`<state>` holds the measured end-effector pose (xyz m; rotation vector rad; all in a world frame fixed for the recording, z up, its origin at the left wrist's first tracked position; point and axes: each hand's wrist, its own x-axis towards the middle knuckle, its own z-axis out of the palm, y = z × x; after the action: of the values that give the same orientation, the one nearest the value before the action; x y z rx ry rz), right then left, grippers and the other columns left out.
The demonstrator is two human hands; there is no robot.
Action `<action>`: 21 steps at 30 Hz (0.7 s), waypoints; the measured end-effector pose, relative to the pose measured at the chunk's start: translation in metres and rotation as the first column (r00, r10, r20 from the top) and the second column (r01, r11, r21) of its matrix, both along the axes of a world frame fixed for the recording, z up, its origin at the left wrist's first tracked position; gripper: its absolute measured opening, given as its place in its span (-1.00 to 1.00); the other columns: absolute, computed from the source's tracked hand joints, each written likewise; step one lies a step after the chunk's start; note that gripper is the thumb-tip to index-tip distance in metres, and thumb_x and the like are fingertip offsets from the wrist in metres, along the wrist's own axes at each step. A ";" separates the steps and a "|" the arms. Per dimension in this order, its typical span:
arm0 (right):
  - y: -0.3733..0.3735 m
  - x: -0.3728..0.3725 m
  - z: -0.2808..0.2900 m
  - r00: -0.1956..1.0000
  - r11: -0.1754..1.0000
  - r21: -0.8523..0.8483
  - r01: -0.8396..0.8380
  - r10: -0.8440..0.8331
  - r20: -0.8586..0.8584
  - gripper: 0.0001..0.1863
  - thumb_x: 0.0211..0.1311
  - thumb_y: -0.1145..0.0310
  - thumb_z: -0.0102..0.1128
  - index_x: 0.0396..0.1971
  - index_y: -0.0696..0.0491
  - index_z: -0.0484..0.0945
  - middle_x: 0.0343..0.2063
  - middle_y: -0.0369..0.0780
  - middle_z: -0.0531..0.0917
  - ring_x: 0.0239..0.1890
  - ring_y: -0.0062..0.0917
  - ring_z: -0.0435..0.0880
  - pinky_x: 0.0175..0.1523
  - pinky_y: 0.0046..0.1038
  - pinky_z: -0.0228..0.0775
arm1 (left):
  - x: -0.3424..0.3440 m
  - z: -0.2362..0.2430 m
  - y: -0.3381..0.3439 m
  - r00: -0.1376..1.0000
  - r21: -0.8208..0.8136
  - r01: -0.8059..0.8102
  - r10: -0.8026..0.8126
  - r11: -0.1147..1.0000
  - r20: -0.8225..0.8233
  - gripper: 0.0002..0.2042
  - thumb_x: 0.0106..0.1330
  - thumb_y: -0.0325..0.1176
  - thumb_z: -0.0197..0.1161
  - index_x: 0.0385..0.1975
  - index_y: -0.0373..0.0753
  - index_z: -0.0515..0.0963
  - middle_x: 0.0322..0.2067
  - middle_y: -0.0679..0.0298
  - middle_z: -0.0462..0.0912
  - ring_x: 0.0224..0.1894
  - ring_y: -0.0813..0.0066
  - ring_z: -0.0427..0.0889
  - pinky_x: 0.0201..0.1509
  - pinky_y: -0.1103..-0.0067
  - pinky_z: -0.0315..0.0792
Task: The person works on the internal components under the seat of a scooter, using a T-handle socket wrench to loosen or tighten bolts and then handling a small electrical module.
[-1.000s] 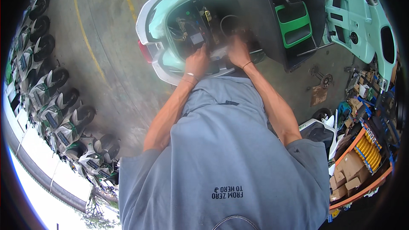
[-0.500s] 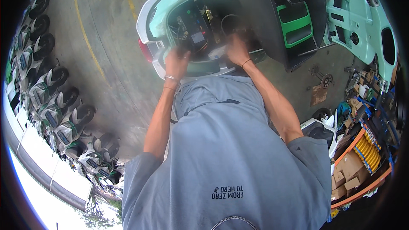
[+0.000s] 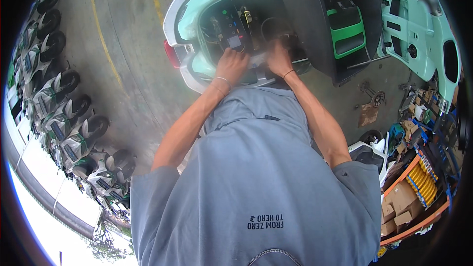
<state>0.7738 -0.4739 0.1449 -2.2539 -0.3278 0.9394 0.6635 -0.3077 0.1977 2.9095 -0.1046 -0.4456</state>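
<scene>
The open rear body of a scooter, white and mint green, stands in front of me. Inside its bay sit a black electrical unit with a pale label and a yellow-marked part. My left hand is over the near side of the bay, fingers curled down beside the labelled unit; their tips are hidden. To its right, my right hand is closed, with blurred fingers reaching into the dark interior. Whatever either hand grips is hidden. A whitish piece lies between the hands.
A large black panel with a green frame rises right of the bay. Beyond it hangs a mint-green body panel. Scooters line the left; cardboard boxes fill a rack at lower right.
My left hand has moved right and farther into the bay, closer to my right hand. My right hand stays in nearly the same place. The whole view has shifted slightly.
</scene>
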 end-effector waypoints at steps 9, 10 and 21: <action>0.009 -0.010 -0.007 0.998 0.994 -0.091 -0.064 0.064 -0.002 -0.51 -0.02 0.48 0.16 -0.01 0.12 0.31 -0.27 0.09 0.66 -0.06 0.08 0.61 0.09 -0.05 0.37 | -0.012 -0.011 0.019 0.977 0.209 -0.023 0.067 0.978 -0.205 -0.82 0.24 -0.31 0.16 -0.45 -0.08 0.73 -0.39 0.23 0.61 -0.17 0.31 0.54 -0.02 0.41 0.27; 0.009 -0.010 -0.009 0.998 0.994 -0.089 -0.056 0.055 -0.007 -0.50 -0.02 0.47 0.16 0.00 0.12 0.31 -0.27 0.09 0.67 -0.06 0.08 0.61 0.09 -0.05 0.37 | -0.011 -0.008 0.018 0.974 0.203 -0.016 0.061 0.979 -0.219 -0.82 0.24 -0.31 0.16 -0.45 -0.08 0.73 -0.39 0.24 0.62 -0.17 0.32 0.55 -0.02 0.41 0.26; 0.007 -0.006 -0.025 0.994 0.994 -0.071 -0.077 0.072 -0.078 -0.47 -0.02 0.43 0.19 0.04 0.10 0.34 -0.19 0.09 0.66 -0.01 0.04 0.61 0.12 -0.08 0.36 | 0.044 0.021 -0.007 0.885 -0.096 -0.221 0.158 0.971 -0.438 -0.85 0.15 -0.38 0.20 -0.32 -0.20 0.64 -0.32 0.04 0.70 -0.17 0.09 0.71 0.04 0.25 0.46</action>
<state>0.7681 -0.4674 0.1200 -2.2802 -0.3510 1.0886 0.7075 -0.3147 0.2191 2.5751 0.2049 -0.9824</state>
